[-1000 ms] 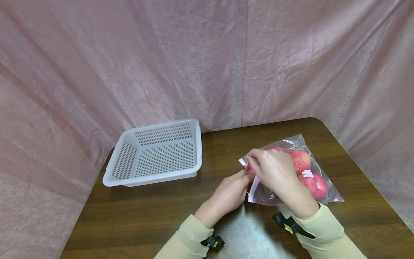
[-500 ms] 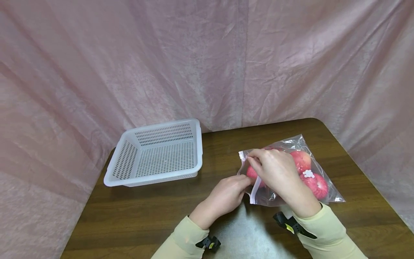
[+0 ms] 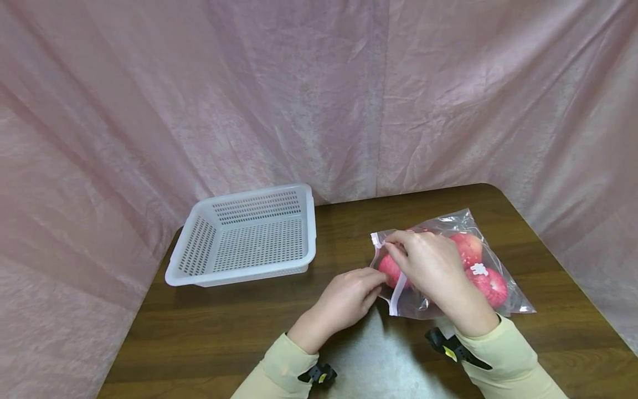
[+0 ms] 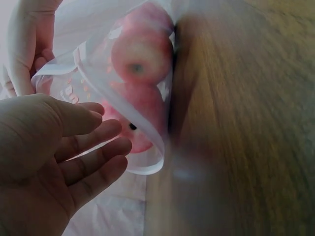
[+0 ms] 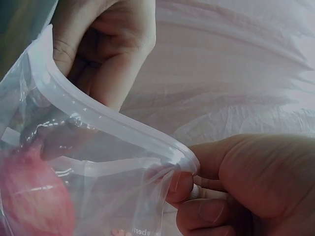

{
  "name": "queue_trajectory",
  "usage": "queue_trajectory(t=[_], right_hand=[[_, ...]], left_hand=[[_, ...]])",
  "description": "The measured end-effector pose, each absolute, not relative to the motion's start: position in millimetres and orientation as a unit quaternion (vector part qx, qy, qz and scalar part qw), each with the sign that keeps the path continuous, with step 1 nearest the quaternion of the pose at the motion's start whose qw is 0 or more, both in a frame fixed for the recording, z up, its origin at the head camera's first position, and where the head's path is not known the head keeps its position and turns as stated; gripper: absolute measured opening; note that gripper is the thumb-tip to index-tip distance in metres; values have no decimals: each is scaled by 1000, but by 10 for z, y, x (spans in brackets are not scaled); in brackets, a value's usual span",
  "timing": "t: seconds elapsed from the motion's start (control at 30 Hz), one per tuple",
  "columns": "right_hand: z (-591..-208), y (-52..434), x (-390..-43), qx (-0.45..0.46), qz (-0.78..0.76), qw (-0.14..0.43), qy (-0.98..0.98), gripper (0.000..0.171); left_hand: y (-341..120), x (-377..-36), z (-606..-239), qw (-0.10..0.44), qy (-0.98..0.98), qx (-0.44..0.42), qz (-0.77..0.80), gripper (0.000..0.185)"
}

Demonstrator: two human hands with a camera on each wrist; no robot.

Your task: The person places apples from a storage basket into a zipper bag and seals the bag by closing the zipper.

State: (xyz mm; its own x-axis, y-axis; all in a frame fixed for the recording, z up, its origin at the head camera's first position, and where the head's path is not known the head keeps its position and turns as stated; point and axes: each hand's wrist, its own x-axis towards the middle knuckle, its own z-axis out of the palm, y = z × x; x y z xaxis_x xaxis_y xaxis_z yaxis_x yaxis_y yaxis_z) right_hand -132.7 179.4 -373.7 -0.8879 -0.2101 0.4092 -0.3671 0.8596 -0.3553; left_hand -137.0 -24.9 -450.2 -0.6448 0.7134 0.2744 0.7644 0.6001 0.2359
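A clear zip bag (image 3: pixel 416 305) with several red apples (image 3: pixel 490 288) inside lies on the right of the table, its mouth facing left. My right hand (image 3: pixel 431 266) pinches the upper edge of that mouth between thumb and index finger; in the right wrist view the white zip strip (image 5: pixel 113 123) runs away from the pinch. My left hand (image 3: pixel 349 296) is at the opening, fingertips close to the nearest apple (image 3: pixel 390 270). The left wrist view shows its fingers loosely bent with nothing between them. Whether they touch this apple (image 4: pixel 140 118), I cannot tell.
A white perforated plastic basket (image 3: pixel 239 274) stands at the back left of the wooden table (image 3: pixel 224 332), with nothing visible inside. A pink curtain (image 3: pixel 319 100) hangs behind the table and along its sides.
My left hand has drawn back a little to the left, out from the bag's mouth, which now gapes wider and shows the nearest apple. My right hand keeps its pinch on the edge.
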Motion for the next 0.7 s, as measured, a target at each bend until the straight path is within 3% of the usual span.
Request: queue_trajectory(t=[0.3,0.43,0.57,0.7], right_hand=[[-3768,1783,-1297,143,212,176,-951,11],[-3772,1795,-1269,146,206,178,-951,11],[-3782,1802,-1236,151,203,175,-952,12],[-3799,1803,-1202,153,204,175,-951,12]], left_hand=[[-343,-1489,-4463,128,-910,-344,-194,21],[-344,-1632,-4455,157,-920,-303,-191,44],[-335,-1764,-4470,140,-931,-291,-168,70],[-324,-1843,-4490,109,-934,-303,-158,72]])
